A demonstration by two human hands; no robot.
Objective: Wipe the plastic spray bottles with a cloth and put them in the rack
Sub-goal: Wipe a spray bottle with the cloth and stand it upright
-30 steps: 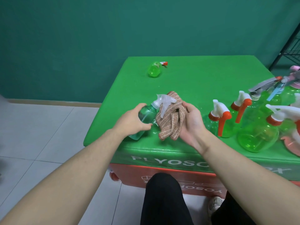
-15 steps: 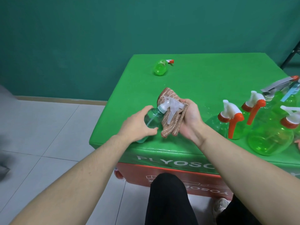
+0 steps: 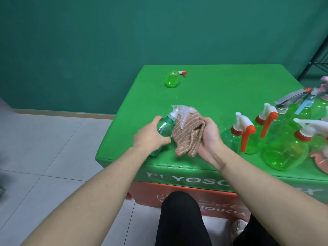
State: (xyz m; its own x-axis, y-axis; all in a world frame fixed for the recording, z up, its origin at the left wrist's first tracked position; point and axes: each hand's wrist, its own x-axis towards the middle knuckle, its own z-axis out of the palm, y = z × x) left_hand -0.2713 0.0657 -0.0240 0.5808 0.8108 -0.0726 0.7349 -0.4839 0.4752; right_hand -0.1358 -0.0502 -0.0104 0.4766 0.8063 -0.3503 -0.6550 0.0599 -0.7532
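1. White capitals reading "PLYOSO" stand on the green front band of the box (image 3: 177, 167) (the person's right forearm covers the rest of the word).
2. At the band's far right edge a large white "X" shows, cut off by the frame.
3. On the orange lower panel (image 3: 221, 205), white letters stand upside down, reading roughly "YOSOP"; the rest is hidden.

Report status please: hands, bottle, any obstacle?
Left hand grips teal bottle. Right hand holds cloth against it. Not racked yet. Nothing in the way.
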